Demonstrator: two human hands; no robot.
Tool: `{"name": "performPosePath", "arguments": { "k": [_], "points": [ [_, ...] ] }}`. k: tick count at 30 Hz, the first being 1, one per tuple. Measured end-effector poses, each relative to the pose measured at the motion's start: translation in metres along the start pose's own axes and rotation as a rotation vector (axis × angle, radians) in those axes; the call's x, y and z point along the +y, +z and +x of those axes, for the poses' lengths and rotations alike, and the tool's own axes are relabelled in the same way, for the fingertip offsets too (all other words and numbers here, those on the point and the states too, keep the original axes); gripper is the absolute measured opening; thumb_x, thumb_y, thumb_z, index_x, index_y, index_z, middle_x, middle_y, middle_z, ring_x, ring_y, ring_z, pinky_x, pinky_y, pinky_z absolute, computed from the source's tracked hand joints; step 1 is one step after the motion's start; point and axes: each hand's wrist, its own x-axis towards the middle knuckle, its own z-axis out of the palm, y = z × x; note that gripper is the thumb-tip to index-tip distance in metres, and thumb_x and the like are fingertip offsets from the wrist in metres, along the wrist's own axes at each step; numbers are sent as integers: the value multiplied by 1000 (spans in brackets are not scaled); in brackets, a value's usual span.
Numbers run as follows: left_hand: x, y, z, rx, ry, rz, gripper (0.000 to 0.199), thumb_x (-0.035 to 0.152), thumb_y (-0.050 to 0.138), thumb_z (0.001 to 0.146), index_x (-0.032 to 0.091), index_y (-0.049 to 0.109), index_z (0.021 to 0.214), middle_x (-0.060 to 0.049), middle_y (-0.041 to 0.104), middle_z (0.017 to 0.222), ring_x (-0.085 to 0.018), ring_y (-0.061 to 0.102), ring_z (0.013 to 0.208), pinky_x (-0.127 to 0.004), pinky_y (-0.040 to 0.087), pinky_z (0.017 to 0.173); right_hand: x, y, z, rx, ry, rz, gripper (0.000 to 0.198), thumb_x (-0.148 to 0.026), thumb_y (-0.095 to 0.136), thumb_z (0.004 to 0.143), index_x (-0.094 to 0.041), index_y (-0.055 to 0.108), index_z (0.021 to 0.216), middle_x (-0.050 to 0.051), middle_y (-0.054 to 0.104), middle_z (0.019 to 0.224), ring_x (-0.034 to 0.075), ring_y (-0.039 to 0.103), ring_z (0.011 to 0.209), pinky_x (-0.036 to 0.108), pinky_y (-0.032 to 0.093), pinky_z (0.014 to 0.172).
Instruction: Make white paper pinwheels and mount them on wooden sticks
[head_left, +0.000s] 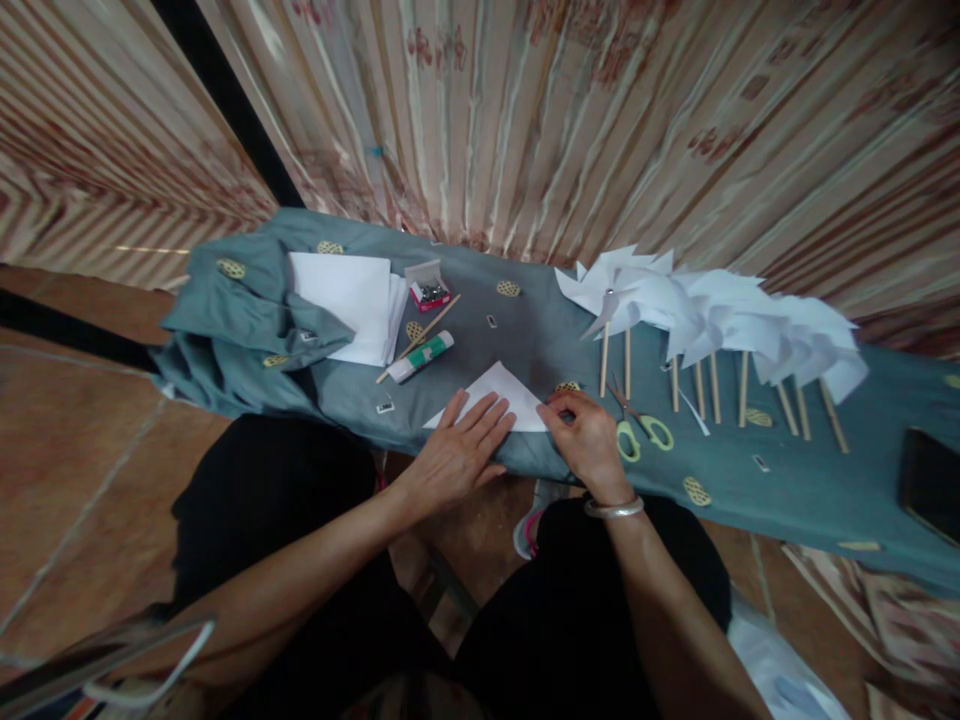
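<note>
Dim, soft light appears to come through the pleated curtain [465,120], its folds glowing pale. The black trousers [270,530] sink into near-featureless shadow (the folded white paper [501,386] stays bright). Fine detail looks slightly smeared; wide-angle distortion stretches the edges.

Matt paper triangle [517,402], wooden sticks [604,360], metal bangle [614,508]

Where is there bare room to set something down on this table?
Cloth lies bare behind the folded paper, between the red box and pinwheels, and between scissors and phone. It's crowded around the glue stick and paper stack.
</note>
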Motion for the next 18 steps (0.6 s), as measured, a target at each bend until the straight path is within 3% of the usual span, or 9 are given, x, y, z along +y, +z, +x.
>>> {"name": "performPosePath", "arguments": {
  "k": [13, 18],
  "points": [
    [-2, 5, -1, -32, 4, 7, 66, 49, 48, 94, 11, 35, 146, -18, 37, 155, -31, 28, 146, -54, 18, 119, -2, 0, -2, -2, -46, -66, 21, -32, 57, 85, -22, 59, 66, 7, 70, 83, 24, 65, 80, 39, 50, 77],
    [-2, 6, -1, -44, 11, 27, 69, 50, 50, 93, 10, 35, 147, -17, 35, 156, -32, 26, 147, -53, 17, 119, -7, 2, -9, 26, -149, -162, 24, -39, 54, 90, -18, 66, 89, 14, 70, 101, 30, 62, 99, 45, 48, 91]
  ]
}}
